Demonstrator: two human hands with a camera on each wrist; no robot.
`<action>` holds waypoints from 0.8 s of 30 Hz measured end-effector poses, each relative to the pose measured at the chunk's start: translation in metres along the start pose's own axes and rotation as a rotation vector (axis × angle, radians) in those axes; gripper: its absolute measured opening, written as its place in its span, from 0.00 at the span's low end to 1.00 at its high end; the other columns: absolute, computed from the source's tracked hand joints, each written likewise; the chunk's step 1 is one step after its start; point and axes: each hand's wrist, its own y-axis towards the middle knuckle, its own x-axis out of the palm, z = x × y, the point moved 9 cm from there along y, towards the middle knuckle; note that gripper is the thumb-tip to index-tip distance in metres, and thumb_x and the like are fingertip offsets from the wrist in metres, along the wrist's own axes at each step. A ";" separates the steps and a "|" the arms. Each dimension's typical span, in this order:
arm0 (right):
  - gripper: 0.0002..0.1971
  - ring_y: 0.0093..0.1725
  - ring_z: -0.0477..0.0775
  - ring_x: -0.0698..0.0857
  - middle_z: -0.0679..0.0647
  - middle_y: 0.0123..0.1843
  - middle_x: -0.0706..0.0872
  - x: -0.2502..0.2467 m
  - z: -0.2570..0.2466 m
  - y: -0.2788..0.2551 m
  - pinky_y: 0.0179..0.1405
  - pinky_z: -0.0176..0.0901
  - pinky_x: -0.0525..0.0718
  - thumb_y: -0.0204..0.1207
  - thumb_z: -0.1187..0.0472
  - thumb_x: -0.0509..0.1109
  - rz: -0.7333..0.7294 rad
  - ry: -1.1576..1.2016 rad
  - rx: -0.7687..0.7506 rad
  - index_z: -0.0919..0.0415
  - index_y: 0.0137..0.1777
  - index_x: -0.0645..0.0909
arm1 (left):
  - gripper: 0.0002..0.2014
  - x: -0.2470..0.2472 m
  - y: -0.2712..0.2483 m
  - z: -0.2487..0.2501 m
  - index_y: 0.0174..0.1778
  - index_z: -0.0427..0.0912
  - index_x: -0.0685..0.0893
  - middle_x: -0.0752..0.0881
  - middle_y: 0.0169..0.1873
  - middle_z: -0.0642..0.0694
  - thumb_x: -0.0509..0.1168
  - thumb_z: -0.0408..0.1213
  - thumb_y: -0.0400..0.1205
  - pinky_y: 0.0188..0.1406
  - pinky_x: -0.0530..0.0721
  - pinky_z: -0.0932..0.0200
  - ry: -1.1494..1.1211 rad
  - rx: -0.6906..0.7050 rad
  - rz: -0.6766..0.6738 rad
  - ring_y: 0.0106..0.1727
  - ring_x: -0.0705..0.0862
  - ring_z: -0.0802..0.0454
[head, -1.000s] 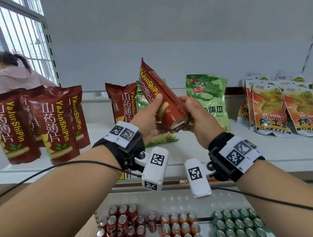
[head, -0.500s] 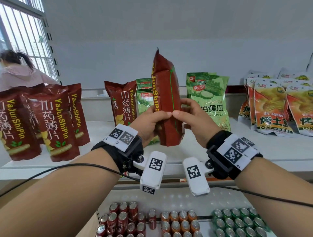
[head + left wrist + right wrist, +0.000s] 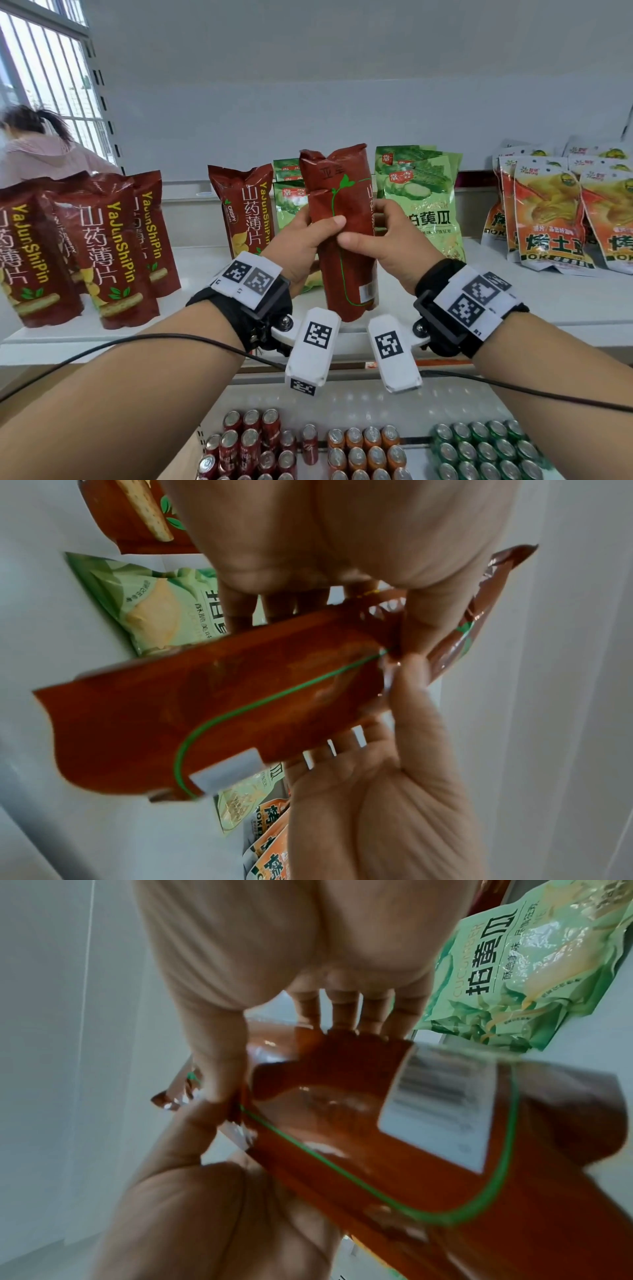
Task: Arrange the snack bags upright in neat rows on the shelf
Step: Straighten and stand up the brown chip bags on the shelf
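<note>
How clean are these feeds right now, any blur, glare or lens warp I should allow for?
Head view: sharp and evenly lit, wide-angle bowing at the edges, bright window at upper left. Left wrist view: the held red bag is soft with motion blur and both palms loom large. Right wrist view: its barcode label is smeared, with small glare spots on the foil.

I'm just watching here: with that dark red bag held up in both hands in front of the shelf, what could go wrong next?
Its back, with the barcode, faces outward, so the red bag may be shelved the wrong way round. Setting it down could knock the lone red bag or the green bags standing close behind. The left hand and right hand squeeze its middle, so the snacks inside might get crushed.
</note>
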 end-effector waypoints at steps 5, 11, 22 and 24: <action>0.12 0.38 0.34 0.82 0.45 0.47 0.83 -0.009 -0.015 0.008 0.35 0.25 0.76 0.77 0.54 0.69 0.049 0.111 -0.010 0.51 0.60 0.76 | 0.31 0.002 0.000 0.002 0.66 0.35 0.79 0.85 0.52 0.36 0.62 0.30 0.62 0.64 0.80 0.42 -0.062 0.007 0.020 0.54 0.83 0.40; 0.10 0.42 0.45 0.86 0.52 0.47 0.87 -0.003 -0.018 0.010 0.45 0.37 0.85 0.73 0.67 0.73 0.030 0.127 -0.083 0.52 0.50 0.81 | 0.20 0.001 0.002 0.013 0.55 0.41 0.81 0.88 0.40 0.48 0.65 0.32 0.65 0.46 0.82 0.56 -0.080 0.069 0.007 0.43 0.85 0.53; 0.13 0.31 0.41 0.71 0.46 0.33 0.73 -0.022 -0.026 0.008 0.39 0.35 0.74 0.72 0.65 0.74 0.269 -0.025 -0.187 0.49 0.40 0.72 | 0.04 -0.007 0.016 0.008 0.50 0.44 0.82 0.89 0.36 0.50 0.62 0.36 0.84 0.47 0.81 0.55 -0.166 0.053 0.123 0.37 0.87 0.57; 0.11 0.29 0.42 0.71 0.45 0.31 0.72 -0.019 -0.030 0.008 0.37 0.33 0.74 0.74 0.66 0.72 0.242 -0.051 -0.197 0.51 0.40 0.74 | 0.07 -0.007 0.016 0.007 0.47 0.45 0.83 0.90 0.34 0.52 0.60 0.41 0.85 0.45 0.81 0.55 -0.152 0.045 0.113 0.37 0.88 0.59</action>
